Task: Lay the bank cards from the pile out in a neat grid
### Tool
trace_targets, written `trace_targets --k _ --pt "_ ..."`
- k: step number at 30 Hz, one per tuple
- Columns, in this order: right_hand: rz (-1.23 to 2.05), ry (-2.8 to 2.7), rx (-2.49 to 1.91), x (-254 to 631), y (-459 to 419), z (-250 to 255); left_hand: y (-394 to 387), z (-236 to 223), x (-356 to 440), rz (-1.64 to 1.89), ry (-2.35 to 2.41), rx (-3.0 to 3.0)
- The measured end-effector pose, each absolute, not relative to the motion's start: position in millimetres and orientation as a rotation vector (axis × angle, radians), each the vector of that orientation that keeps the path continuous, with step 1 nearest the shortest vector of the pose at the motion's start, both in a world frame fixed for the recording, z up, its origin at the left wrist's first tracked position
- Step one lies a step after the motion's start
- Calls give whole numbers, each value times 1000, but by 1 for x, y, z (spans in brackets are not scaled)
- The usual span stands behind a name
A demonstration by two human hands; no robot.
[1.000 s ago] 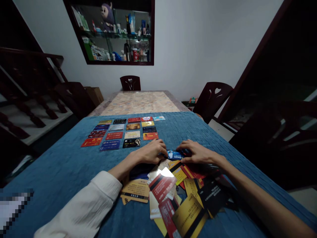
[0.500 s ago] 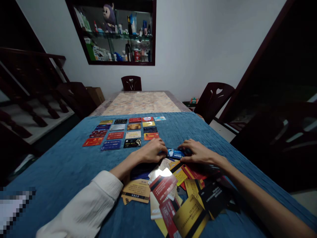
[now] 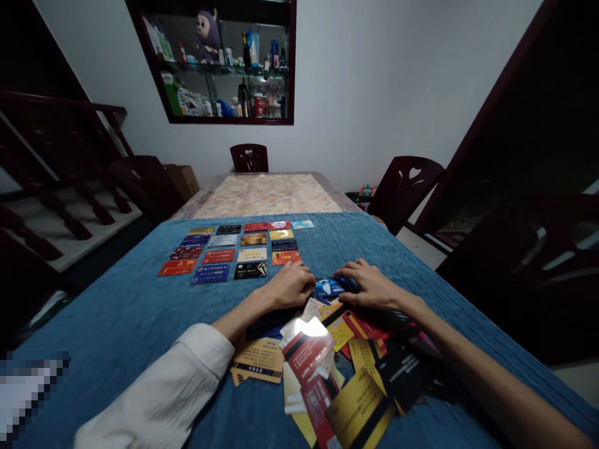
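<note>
A blue card (image 3: 328,287) with a pale picture lies between my hands at the far end of a loose pile of cards. My left hand (image 3: 292,284) has its curled fingers at the card's left edge. At the right end, my right hand (image 3: 372,285) closes thumb and fingers round the card, covering that part. Toward me the pile overlaps: a red card (image 3: 309,355), a gold card (image 3: 360,408), a black card (image 3: 406,369) and an orange-yellow card (image 3: 258,358). Beyond my left hand, an orange card (image 3: 285,257) is partly covered by it.
Cards lie in rows at the left, among them a dark blue card (image 3: 210,273) and a black card (image 3: 250,269). A light blue card (image 3: 303,224) ends the far row. Blue cloth (image 3: 140,324) covers the near table; chairs (image 3: 407,187) stand around it.
The blue card's face has turned slightly and shows its pale picture more clearly. My right hand has shifted a little to the left and away from me. My left hand has hardly moved.
</note>
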State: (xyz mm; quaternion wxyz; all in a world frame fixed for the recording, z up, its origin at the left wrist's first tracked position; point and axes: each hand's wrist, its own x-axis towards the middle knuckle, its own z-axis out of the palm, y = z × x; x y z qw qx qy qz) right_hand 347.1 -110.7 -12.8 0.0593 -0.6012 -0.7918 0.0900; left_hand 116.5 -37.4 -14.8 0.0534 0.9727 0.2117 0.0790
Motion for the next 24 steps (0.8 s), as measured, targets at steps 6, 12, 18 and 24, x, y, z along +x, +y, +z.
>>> trace_targets --k 6,12,18,24 --pt "308 -2401 -1911 347 -109 -11 -39 -11 125 234 732 2954" --pt "322 -2388 -1983 352 -109 -7 -44 -14 133 174 810 2947" --pt "255 -2346 -2010 351 -107 -12 -47 -16 137 114 834 2923" --pt "119 -2273 -2115 343 -102 -20 -48 -16 138 120 848 2888"
